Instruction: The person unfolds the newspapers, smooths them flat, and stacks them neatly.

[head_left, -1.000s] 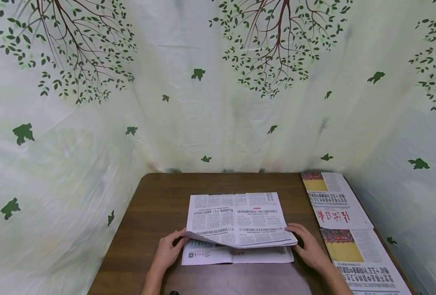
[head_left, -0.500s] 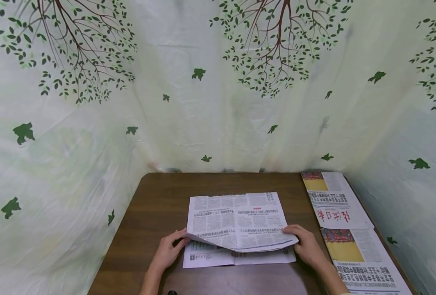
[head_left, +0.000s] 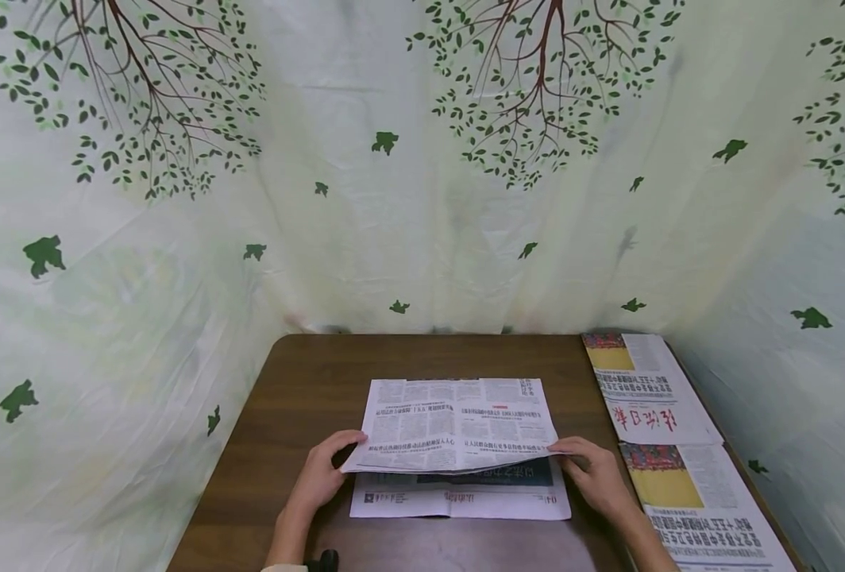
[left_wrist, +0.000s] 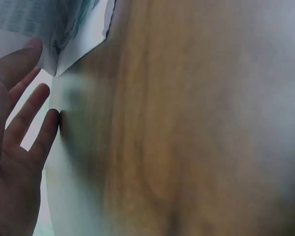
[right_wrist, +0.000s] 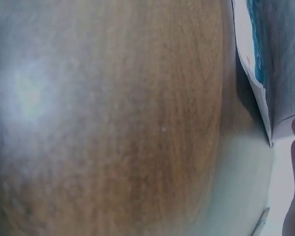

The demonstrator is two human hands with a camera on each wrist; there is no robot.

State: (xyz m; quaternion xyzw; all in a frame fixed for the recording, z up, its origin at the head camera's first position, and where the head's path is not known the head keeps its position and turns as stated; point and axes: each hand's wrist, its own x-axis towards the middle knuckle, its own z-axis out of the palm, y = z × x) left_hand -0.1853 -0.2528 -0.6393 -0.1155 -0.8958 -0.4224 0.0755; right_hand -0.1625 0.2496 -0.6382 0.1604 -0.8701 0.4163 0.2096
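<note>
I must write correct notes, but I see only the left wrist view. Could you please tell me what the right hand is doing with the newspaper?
Observer: In the head view, the right hand pinches the right side of the raised upper part of the newspaper.
Operator: Thank you. Does any other printed paper lie on the table?
Observer: Yes. Toward the person's right, a farther newspaper and a nearer newspaper lie one behind the other along the table's right edge.
</note>
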